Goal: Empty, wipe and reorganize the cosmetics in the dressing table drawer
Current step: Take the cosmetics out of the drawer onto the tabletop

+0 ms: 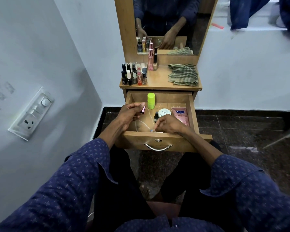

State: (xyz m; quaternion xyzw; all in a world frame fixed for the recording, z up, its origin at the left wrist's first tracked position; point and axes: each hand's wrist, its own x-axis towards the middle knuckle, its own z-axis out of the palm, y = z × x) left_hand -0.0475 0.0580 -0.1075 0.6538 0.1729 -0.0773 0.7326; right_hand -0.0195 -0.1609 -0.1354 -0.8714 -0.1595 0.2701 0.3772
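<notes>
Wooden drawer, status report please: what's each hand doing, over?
Left hand pinching small pink metallic tube. Right hand reaching into open wooden drawer, grip unclear. Lime-green cylinder, white round jar, pink Vaseline tube not yet out.

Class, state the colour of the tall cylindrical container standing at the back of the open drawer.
The cylindrical container is bright lime green, seen best in the head view.

The left hand [130, 114] holds a small pink bottle [142, 110] in its fingers [141, 104] over the open drawer [159, 138]. The right hand [170, 125] reaches down near the drawer's front; what it touches is hard to see. Just beyond the left fingers stands a green tube [151, 100]. Past the right fingers lie a round white jar [164, 113] and a pink tube [181, 115]. Far beyond both hands, little bottles [134, 75] and a striped cloth [183, 74] sit on the tabletop [157, 79].
</notes>
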